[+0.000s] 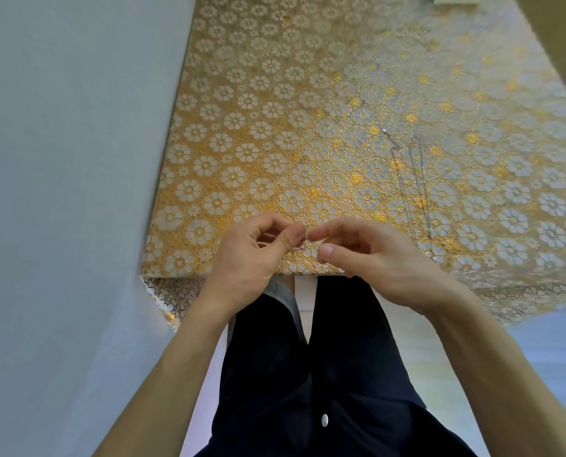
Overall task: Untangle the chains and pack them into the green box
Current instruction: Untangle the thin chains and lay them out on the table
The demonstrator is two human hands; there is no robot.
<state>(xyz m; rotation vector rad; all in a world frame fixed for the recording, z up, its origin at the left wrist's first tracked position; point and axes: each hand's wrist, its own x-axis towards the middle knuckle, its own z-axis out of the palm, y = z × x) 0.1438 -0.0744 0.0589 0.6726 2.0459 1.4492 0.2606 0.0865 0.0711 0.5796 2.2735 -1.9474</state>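
Table [275, 110]: covered by a gold flower-pattern cloth. Its left edge runs along a pale wall [60, 159]. Its near edge lies directly under both hands, with open cloth beyond them.

Left hand [252, 255]: fingers curled, thumb and forefinger pinching the held chain [305, 243].

Right hand [373, 258]: fingers loosely curled, forefinger tip meeting the same chain. Thumb closure on it cannot be confirmed.

Loose chain [410, 179]: lies stretched out on the cloth, beyond and right of the right hand, apart from it.
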